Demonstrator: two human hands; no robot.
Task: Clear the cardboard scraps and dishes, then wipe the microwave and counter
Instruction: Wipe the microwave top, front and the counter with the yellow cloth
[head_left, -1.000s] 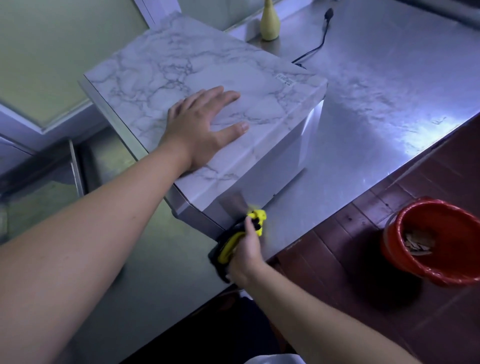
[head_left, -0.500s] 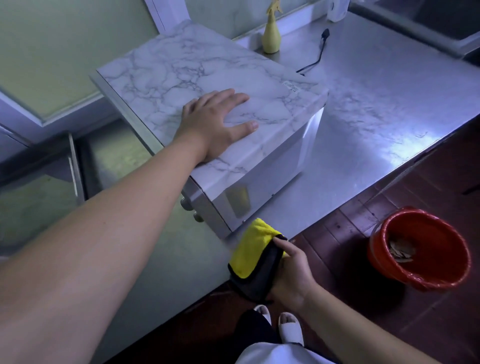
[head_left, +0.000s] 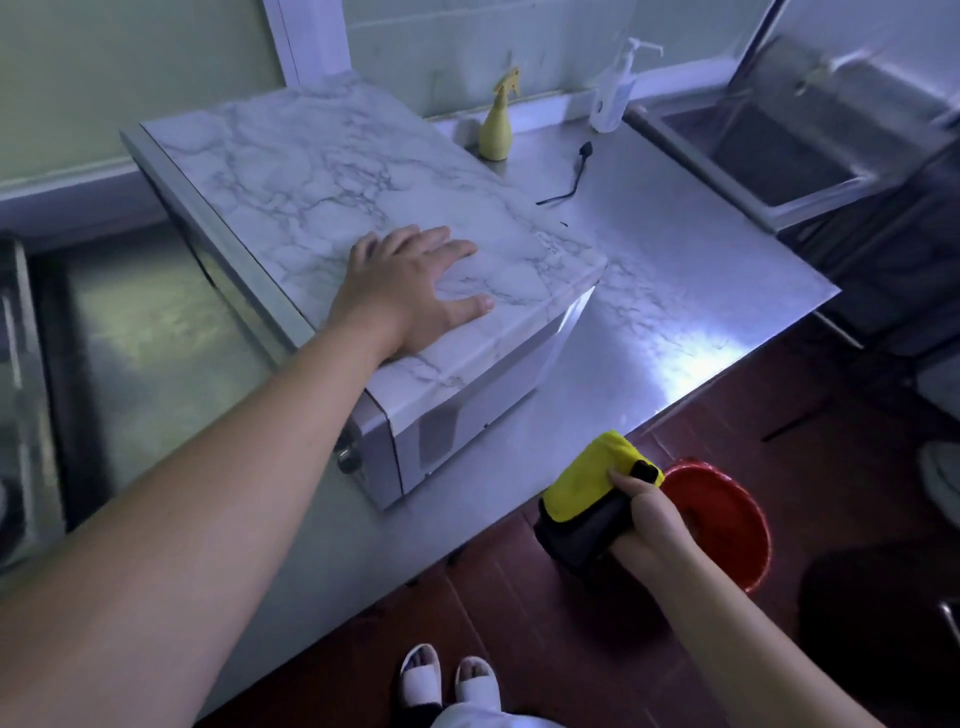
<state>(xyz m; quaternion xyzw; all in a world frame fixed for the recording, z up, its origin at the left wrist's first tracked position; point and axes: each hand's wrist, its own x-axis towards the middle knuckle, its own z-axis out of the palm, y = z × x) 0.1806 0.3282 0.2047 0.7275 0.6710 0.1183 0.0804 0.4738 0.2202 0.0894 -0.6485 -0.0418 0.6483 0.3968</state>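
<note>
A pale green wall (head_left: 104, 67) and a white upright frame (head_left: 306, 41) back the stainless-steel counter (head_left: 701, 291), whose left part reflects a dull greenish light. The microwave (head_left: 311, 171) stands at an angle on the counter's middle, its top covered in grey-veined marble pattern and its knobbed front corner toward the near edge. The left hand (head_left: 410, 291) lies flat on that top near the front right edge, fingers straight and spread, grasping nothing. Behind the microwave's right side, by the back edge, stands a yellow spray bottle (head_left: 496, 132); a clear pump bottle (head_left: 615, 98) stands further right, and a loose black power cord (head_left: 574, 174) lies on the steel between them and the microwave. A steel sink (head_left: 779, 150) adjoins the counter's far right corner. Off the near edge, over dark red floor tiles (head_left: 519, 623), the right hand (head_left: 649, 514) grips a folded yellow-and-black cloth (head_left: 587, 493), fingers curled round it. Just to its right a red bucket (head_left: 727, 514) sits on the floor, its contents blurred. White slippers (head_left: 449, 675) show at the bottom.
</note>
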